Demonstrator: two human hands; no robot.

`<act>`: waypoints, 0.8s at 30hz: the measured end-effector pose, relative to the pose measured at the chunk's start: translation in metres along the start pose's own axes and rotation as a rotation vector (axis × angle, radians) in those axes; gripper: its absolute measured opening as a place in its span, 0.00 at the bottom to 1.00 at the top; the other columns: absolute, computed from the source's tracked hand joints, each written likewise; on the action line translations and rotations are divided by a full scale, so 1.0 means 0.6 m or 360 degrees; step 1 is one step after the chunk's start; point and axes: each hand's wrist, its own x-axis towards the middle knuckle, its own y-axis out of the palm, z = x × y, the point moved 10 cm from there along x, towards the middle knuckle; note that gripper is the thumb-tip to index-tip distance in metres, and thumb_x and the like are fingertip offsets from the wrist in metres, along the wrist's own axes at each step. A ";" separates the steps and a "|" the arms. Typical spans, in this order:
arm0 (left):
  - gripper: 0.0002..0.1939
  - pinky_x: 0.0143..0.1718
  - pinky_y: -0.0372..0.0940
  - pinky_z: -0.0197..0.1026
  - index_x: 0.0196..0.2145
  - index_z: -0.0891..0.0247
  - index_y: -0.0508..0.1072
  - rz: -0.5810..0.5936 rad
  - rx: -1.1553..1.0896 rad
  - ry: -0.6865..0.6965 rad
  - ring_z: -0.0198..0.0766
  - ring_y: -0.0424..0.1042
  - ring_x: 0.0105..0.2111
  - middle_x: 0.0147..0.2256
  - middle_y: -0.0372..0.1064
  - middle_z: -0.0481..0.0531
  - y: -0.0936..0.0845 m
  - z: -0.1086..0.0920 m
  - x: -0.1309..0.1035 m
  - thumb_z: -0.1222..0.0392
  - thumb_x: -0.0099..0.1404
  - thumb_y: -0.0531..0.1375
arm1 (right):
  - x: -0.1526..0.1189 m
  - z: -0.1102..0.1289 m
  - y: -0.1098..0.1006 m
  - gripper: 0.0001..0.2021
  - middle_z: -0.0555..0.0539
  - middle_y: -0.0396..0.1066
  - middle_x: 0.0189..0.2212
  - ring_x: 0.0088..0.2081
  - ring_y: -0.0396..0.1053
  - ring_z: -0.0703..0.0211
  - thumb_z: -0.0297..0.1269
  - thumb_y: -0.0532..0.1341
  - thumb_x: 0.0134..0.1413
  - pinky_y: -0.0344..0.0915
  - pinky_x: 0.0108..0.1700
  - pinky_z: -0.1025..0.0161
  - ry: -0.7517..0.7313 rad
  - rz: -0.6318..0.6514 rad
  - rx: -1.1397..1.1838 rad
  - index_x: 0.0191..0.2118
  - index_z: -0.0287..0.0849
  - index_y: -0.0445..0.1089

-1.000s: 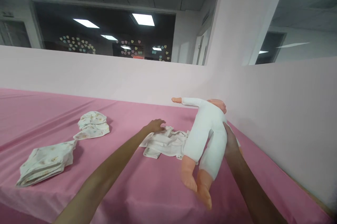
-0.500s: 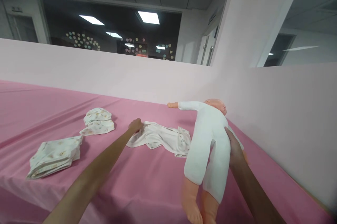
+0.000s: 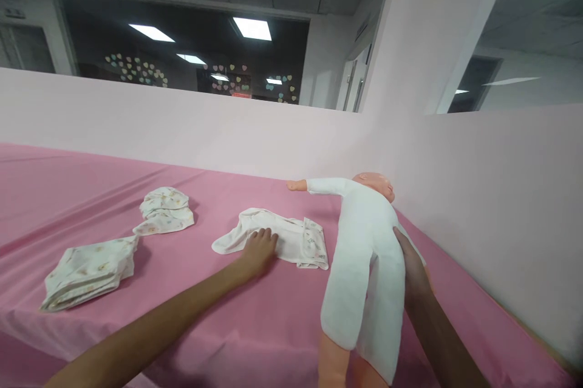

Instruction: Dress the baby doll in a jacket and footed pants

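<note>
A doll in a white suit [image 3: 359, 242] lies at the right, its head toward the wall and its legs toward me. Against the doll's right side rests my right hand [image 3: 414, 269], thumb on the suit and most fingers hidden beneath or behind it. To the doll's left, a white garment with a patterned end [image 3: 291, 239] is spread on the pink sheet. My left hand [image 3: 260, 251] lies on this garment's near edge, palm down, fingers slightly apart and holding nothing visible.
A folded patterned cloth [image 3: 88, 269] lies at the near left, with a crumpled patterned one [image 3: 166, 212] behind it. The pink sheet [image 3: 195, 327] covers the surface. Pale walls with windows [image 3: 191, 127] stand behind and at the right.
My left hand has let go of the garment's far left end and moved right and nearer, onto its near edge. The garment lies flatter. The doll's legs have shifted slightly toward me.
</note>
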 end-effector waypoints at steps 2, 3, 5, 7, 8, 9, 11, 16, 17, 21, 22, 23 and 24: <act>0.12 0.49 0.56 0.52 0.46 0.65 0.69 -0.0038 -0.0034 -0.0122 0.55 0.65 0.48 0.46 0.67 0.65 0.000 0.041 -0.026 0.61 0.64 0.54 | -0.008 0.004 -0.002 0.20 0.48 0.79 0.34 0.31 0.76 0.53 0.49 0.65 0.51 0.76 0.31 0.60 -0.0012 0.0010 0.0019 0.46 0.44 0.74; 0.12 0.49 0.57 0.52 0.46 0.64 0.68 -0.0051 -0.0055 -0.0200 0.55 0.66 0.47 0.45 0.68 0.64 0.000 0.063 -0.036 0.60 0.65 0.53 | -0.010 0.005 0.000 0.20 0.47 0.79 0.35 0.31 0.76 0.53 0.50 0.65 0.51 0.76 0.33 0.60 -0.0015 0.0025 0.0036 0.46 0.44 0.74; 0.12 0.47 0.58 0.52 0.46 0.64 0.68 -0.0056 -0.0073 -0.0351 0.55 0.68 0.46 0.44 0.69 0.64 0.002 0.096 -0.048 0.59 0.66 0.53 | -0.013 0.004 0.006 0.21 0.46 0.79 0.35 0.33 0.76 0.51 0.51 0.64 0.52 0.77 0.36 0.58 -0.0012 0.0072 0.0057 0.47 0.43 0.73; 0.12 0.46 0.59 0.50 0.45 0.64 0.68 -0.0044 -0.0046 -0.0386 0.54 0.69 0.44 0.43 0.71 0.64 0.004 0.103 -0.047 0.62 0.65 0.52 | -0.014 0.002 0.011 0.21 0.46 0.79 0.35 0.33 0.76 0.50 0.50 0.64 0.52 0.77 0.37 0.58 -0.0015 0.0096 0.0061 0.48 0.43 0.73; 0.12 0.46 0.59 0.50 0.45 0.64 0.68 -0.0034 -0.0025 -0.0337 0.53 0.69 0.44 0.43 0.71 0.64 0.004 0.096 -0.042 0.64 0.65 0.51 | -0.015 0.003 0.011 0.22 0.47 0.79 0.35 0.33 0.76 0.51 0.50 0.64 0.52 0.76 0.37 0.58 -0.0032 0.0091 0.0058 0.49 0.43 0.72; 0.12 0.46 0.59 0.49 0.44 0.64 0.69 -0.0026 -0.0004 -0.0256 0.52 0.69 0.44 0.42 0.72 0.63 0.002 0.085 -0.037 0.66 0.64 0.50 | -0.017 0.004 0.011 0.22 0.47 0.79 0.34 0.32 0.76 0.51 0.49 0.64 0.52 0.76 0.36 0.58 -0.0056 0.0080 0.0054 0.50 0.44 0.72; 0.12 0.46 0.59 0.47 0.42 0.64 0.70 -0.0022 0.0023 -0.0108 0.51 0.70 0.45 0.42 0.73 0.61 -0.006 0.070 -0.033 0.68 0.64 0.50 | -0.022 0.004 0.011 0.23 0.48 0.78 0.33 0.31 0.76 0.51 0.49 0.64 0.52 0.76 0.35 0.58 -0.0080 0.0075 0.0042 0.52 0.45 0.71; 0.13 0.43 0.59 0.45 0.37 0.61 0.73 0.0085 0.0000 -0.0206 0.49 0.71 0.42 0.39 0.74 0.57 -0.045 0.143 -0.100 0.68 0.60 0.51 | -0.040 -0.002 0.002 0.25 0.46 0.78 0.35 0.31 0.76 0.48 0.51 0.65 0.50 0.75 0.29 0.55 0.0013 0.0013 0.0014 0.51 0.45 0.72; 0.13 0.41 0.59 0.44 0.36 0.59 0.74 0.0166 -0.0034 -0.0207 0.48 0.71 0.42 0.38 0.74 0.56 -0.049 0.160 -0.119 0.68 0.59 0.52 | -0.043 0.001 -0.001 0.25 0.46 0.78 0.35 0.31 0.76 0.49 0.51 0.66 0.49 0.74 0.29 0.56 -0.0002 -0.0010 0.0010 0.51 0.45 0.72; 0.14 0.40 0.61 0.40 0.44 0.54 0.74 0.0223 -0.0387 -0.0226 0.44 0.70 0.40 0.39 0.73 0.51 -0.088 0.178 -0.146 0.56 0.64 0.53 | -0.048 0.014 0.001 0.21 0.47 0.78 0.31 0.31 0.75 0.51 0.51 0.65 0.50 0.75 0.31 0.58 -0.0112 0.0001 0.0038 0.48 0.47 0.73; 0.15 0.40 0.62 0.40 0.46 0.55 0.73 0.0160 -0.0476 -0.0211 0.43 0.70 0.40 0.40 0.73 0.51 -0.100 0.162 -0.131 0.53 0.65 0.52 | -0.048 0.016 0.003 0.20 0.48 0.78 0.31 0.31 0.75 0.51 0.50 0.65 0.51 0.76 0.33 0.59 -0.0152 0.0019 0.0054 0.48 0.48 0.74; 0.16 0.42 0.62 0.40 0.46 0.56 0.73 0.0088 -0.0527 -0.0165 0.42 0.70 0.41 0.41 0.73 0.52 -0.111 0.137 -0.108 0.53 0.66 0.51 | -0.048 0.019 0.003 0.19 0.48 0.78 0.31 0.32 0.75 0.51 0.50 0.66 0.51 0.76 0.35 0.59 -0.0193 0.0035 0.0058 0.47 0.49 0.74; 0.16 0.43 0.62 0.40 0.45 0.58 0.72 0.0036 -0.0575 -0.0099 0.42 0.70 0.42 0.43 0.73 0.52 -0.116 0.103 -0.079 0.53 0.67 0.50 | -0.047 0.021 0.001 0.19 0.48 0.78 0.31 0.34 0.75 0.51 0.50 0.66 0.50 0.76 0.37 0.59 -0.0231 0.0039 0.0041 0.47 0.49 0.74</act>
